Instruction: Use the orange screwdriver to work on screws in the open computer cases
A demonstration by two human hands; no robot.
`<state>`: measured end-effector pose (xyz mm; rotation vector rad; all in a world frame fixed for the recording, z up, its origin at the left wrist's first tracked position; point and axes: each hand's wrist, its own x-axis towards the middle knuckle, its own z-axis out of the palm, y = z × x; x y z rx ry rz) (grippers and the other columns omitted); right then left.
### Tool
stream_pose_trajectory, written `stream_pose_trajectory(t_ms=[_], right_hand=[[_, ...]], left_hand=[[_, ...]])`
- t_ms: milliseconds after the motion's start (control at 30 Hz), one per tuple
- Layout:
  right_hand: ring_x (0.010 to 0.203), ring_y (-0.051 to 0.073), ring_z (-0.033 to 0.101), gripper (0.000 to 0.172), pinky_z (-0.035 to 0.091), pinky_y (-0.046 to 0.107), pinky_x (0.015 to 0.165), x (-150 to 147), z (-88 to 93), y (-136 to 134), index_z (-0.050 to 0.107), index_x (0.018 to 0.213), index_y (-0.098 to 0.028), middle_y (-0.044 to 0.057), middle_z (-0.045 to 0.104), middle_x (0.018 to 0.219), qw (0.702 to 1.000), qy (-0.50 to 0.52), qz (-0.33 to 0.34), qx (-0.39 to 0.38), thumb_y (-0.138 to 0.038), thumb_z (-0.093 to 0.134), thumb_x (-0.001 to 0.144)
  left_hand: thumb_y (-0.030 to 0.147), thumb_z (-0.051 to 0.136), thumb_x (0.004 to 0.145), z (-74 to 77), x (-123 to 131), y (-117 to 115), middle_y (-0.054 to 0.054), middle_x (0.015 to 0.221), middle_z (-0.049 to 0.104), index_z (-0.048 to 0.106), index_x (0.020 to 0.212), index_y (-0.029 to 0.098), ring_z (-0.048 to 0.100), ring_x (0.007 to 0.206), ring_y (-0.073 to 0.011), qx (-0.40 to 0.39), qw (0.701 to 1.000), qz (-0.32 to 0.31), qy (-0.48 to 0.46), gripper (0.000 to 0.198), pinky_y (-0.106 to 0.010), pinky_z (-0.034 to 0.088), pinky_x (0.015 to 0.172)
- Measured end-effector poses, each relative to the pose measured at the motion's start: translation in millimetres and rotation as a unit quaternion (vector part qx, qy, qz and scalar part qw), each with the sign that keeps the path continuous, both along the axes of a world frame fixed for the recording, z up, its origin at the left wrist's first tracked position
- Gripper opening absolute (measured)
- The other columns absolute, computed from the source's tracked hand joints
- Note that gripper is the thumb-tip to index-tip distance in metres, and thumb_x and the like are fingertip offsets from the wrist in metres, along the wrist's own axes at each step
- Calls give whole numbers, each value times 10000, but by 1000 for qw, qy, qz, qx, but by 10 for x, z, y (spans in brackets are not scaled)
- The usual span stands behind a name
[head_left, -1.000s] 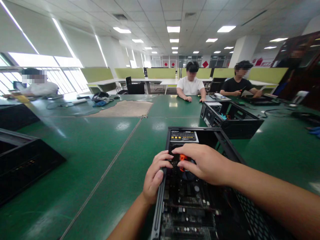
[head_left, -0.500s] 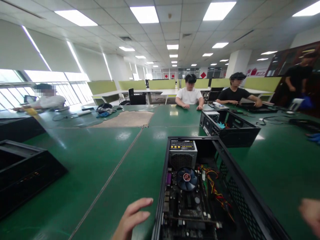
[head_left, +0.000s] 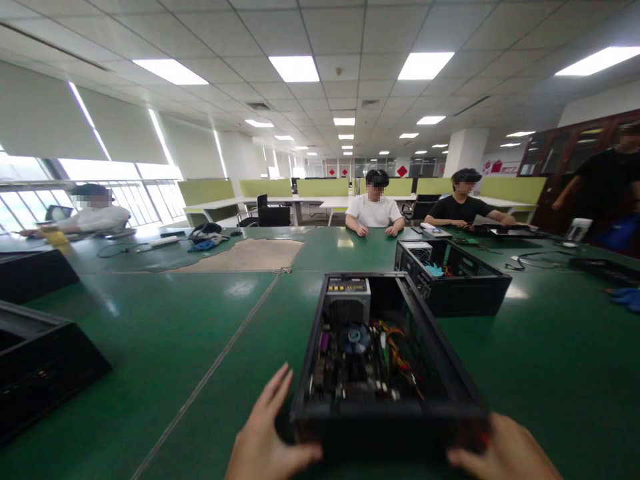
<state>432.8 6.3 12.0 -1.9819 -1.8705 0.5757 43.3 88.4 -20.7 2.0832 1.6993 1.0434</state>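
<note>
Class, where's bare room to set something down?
Bare table lies right of the near case, and between it and the left case. Crowded: around the near case's fan, and its close end by left hand and right hand.

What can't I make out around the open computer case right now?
Head view:
Right hand: most fingers hidden by the computer case.
Fan hub marking: too small and blurred.
Left hand: wrist cut off by the bottom edge.
Case's near-end floor: hidden by its near wall.
</note>
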Motion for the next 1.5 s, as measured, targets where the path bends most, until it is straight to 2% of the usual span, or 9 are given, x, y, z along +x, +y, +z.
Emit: stream_pose_trajectory(t_ms=[100,167,267,500,667,767,1033,1233,1500], right_hand=[[909,331,730,269,523,391,755,-373,54,883,650,1153,-173,151,756,996,985,-144,-90,32,-341,508,998],[898,310,733,264,508,369,736,-535,49,1311,596,1212,-193,130,750,988,982,-156,-99,38,-308,483,1003],[922,257,729,334,496,338,763,-483,101,1642,521,1317,-270,83,709,1161,978,-169,-97,69,-251,475,987],[1028,342,693,596,494,460,838,415,584,2100,317,1547,-194,208,438,1491,949,-228,-194,99,-200,377,954],[1066,314,663,349,234,645,1097,655,680,2292,611,1277,-174,136,606,1294,943,-279,-172,61,-173,460,962],[1095,276,628,251,296,598,1113,603,717,2310,635,1201,-166,94,637,1249,941,-299,-154,43,-295,552,1002],[1031,233,653,266,513,455,954,-125,892,1957,669,1087,-128,94,678,1124,948,-311,-50,52,-373,637,987],[935,280,680,220,484,370,817,-774,916,1150,649,1084,-79,183,648,1105,953,-280,21,114,-121,526,906],[937,310,658,258,522,437,836,-1270,846,-49,649,1090,-138,131,652,1025,944,-234,147,181,-160,590,841]], left_hand=[[630,672,770,254,402,734,-289,1569,356,376,1514,95,434,1408,-491,-34,974,221,-37,963,-661,442,1086],[588,489,922,230,651,985,-298,1547,367,253,1549,66,539,1350,-388,-41,980,193,-32,850,-549,489,1082],[476,644,856,7,846,981,-117,1583,403,364,1514,211,497,1405,-257,-36,997,67,17,763,-368,441,1159],[520,584,878,-222,880,913,-169,1596,408,446,1486,134,417,1453,-351,-52,992,15,117,733,-514,321,1219],[544,521,911,-192,907,920,-173,1522,512,563,1401,141,425,1449,-339,-50,986,-6,162,635,-509,290,1227],[546,506,922,-198,913,897,-191,1504,525,584,1378,118,429,1443,-346,-46,985,-7,167,630,-514,289,1226],[526,479,952,-212,922,924,-213,1475,546,563,1386,67,448,1422,-352,-39,993,-10,115,637,-507,276,1232],[529,381,1005,-223,846,977,-159,1373,637,580,1338,143,584,1301,-295,-36,999,9,-2,548,-453,427,1133],[518,269,1018,26,785,880,-143,1227,680,581,1245,162,640,1179,-264,57,982,-43,-173,524,-424,487,1059]])
